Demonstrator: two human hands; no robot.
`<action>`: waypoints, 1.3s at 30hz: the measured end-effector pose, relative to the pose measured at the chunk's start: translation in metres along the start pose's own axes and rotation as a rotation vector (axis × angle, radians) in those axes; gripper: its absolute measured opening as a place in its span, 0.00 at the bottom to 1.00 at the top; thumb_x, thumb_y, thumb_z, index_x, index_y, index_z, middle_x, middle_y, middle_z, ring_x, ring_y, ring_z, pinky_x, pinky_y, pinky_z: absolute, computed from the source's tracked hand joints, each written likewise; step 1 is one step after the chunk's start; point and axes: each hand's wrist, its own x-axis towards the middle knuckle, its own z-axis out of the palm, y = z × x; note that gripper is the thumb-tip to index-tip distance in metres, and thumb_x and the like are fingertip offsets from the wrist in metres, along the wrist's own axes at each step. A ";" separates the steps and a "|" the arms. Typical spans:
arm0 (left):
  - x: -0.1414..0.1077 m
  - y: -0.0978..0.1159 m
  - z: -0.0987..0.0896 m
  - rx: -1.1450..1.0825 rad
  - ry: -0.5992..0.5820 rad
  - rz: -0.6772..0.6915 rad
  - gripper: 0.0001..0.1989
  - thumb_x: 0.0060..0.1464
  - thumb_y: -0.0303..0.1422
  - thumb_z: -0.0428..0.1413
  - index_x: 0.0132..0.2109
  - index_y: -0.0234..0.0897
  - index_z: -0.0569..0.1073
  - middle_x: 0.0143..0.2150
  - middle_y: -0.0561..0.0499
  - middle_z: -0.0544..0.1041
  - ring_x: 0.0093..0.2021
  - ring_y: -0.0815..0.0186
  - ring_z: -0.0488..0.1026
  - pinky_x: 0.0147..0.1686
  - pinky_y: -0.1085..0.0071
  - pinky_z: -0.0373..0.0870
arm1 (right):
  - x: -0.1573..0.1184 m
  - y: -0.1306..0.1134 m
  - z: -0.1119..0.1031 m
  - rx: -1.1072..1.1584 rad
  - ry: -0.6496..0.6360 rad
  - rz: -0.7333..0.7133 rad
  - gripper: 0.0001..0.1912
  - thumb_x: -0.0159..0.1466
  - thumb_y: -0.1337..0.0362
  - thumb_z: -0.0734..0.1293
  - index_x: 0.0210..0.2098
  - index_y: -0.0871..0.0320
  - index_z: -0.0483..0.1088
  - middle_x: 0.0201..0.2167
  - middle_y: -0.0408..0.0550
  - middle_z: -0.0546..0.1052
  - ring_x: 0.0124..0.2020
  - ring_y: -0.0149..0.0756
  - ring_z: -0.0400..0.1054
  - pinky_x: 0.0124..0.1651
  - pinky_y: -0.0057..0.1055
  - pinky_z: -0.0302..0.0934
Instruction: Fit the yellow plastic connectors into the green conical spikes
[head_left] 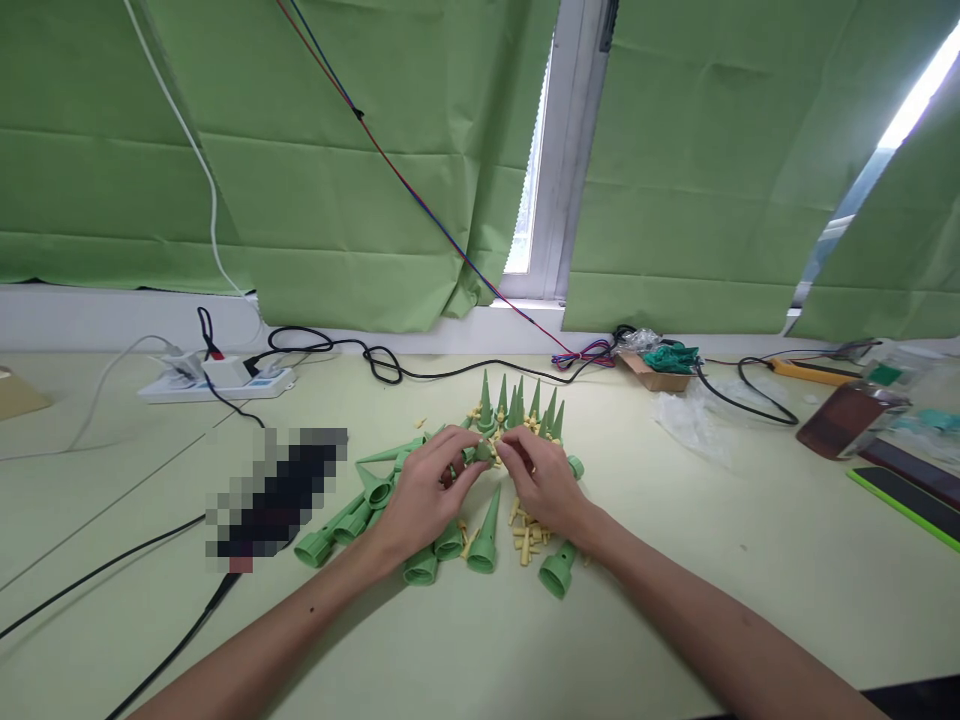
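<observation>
1. Two bare forearms [307, 610] reach in from the lower corners, nearest the camera, over a pale desk [645, 640].
2. The left hand [427, 485] is curled, its thumb and forefinger nearly closed around a small green piece [484, 452], which sits in front of the right fingertips, above the middle of the pile.
3. The right hand [546, 480] is bent inward, thumb and forefinger drawn close together beside that green piece; whether it grips anything cannot be told.
4. Beyond the hands, a group of green cones [485, 402] stands with points upward, with bits of yellow among their bases.
5. More cones [352, 522] lie on their sides left of and partly behind the left hand, some with open ends toward the camera.
6. Between the wrists lies a single cone [484, 548], its tip pointing away; another [556, 572] lies just below the right wrist.
7. Small yellow pegs [526, 540] are heaped loosely beside the right hand.
8. To the left are a blurred-out dark object [292, 490] and a white power strip [262, 384].
9. Well to the right, a bottle of brown liquid [844, 418] leans near a green-edged phone [907, 503].
10. Behind hang green curtains [360, 210].
</observation>
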 end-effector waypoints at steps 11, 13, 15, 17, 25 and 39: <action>0.000 -0.002 0.001 -0.003 -0.009 0.033 0.07 0.63 0.33 0.51 0.47 0.40 0.69 0.41 0.50 0.70 0.29 0.71 0.64 0.27 0.76 0.65 | 0.001 0.003 0.000 -0.091 -0.060 -0.011 0.16 0.73 0.62 0.54 0.27 0.55 0.57 0.23 0.41 0.64 0.24 0.32 0.57 0.30 0.29 0.51; 0.000 -0.003 0.000 0.020 -0.018 0.070 0.07 0.63 0.33 0.51 0.47 0.40 0.70 0.42 0.48 0.70 0.29 0.71 0.65 0.27 0.76 0.65 | 0.001 0.003 0.001 -0.087 -0.062 -0.022 0.16 0.72 0.62 0.53 0.27 0.55 0.56 0.22 0.41 0.63 0.23 0.32 0.56 0.29 0.29 0.51; 0.000 -0.005 0.000 0.032 -0.013 0.107 0.07 0.64 0.32 0.50 0.47 0.40 0.70 0.44 0.47 0.70 0.29 0.72 0.65 0.27 0.76 0.65 | 0.002 0.002 0.001 -0.084 -0.062 -0.028 0.17 0.72 0.62 0.53 0.26 0.55 0.54 0.22 0.40 0.62 0.22 0.31 0.55 0.29 0.29 0.50; -0.001 -0.008 0.000 0.061 -0.011 0.155 0.08 0.64 0.31 0.50 0.48 0.40 0.71 0.46 0.47 0.70 0.27 0.73 0.65 0.27 0.75 0.65 | 0.002 0.002 0.001 -0.081 -0.062 -0.026 0.17 0.72 0.63 0.53 0.25 0.55 0.52 0.21 0.40 0.60 0.22 0.31 0.53 0.28 0.30 0.49; 0.000 -0.006 0.000 0.096 0.004 0.144 0.09 0.64 0.33 0.49 0.48 0.41 0.72 0.46 0.47 0.71 0.25 0.74 0.66 0.26 0.75 0.65 | 0.003 0.003 0.002 -0.082 -0.037 -0.013 0.18 0.71 0.64 0.53 0.24 0.55 0.52 0.20 0.39 0.59 0.20 0.30 0.52 0.27 0.29 0.47; 0.010 0.002 -0.005 -0.073 -0.109 -0.227 0.23 0.65 0.45 0.43 0.25 0.37 0.64 0.23 0.54 0.64 0.26 0.68 0.61 0.27 0.72 0.59 | 0.005 0.000 -0.001 -0.017 0.042 -0.047 0.15 0.72 0.62 0.55 0.28 0.56 0.61 0.24 0.42 0.66 0.24 0.31 0.59 0.29 0.28 0.54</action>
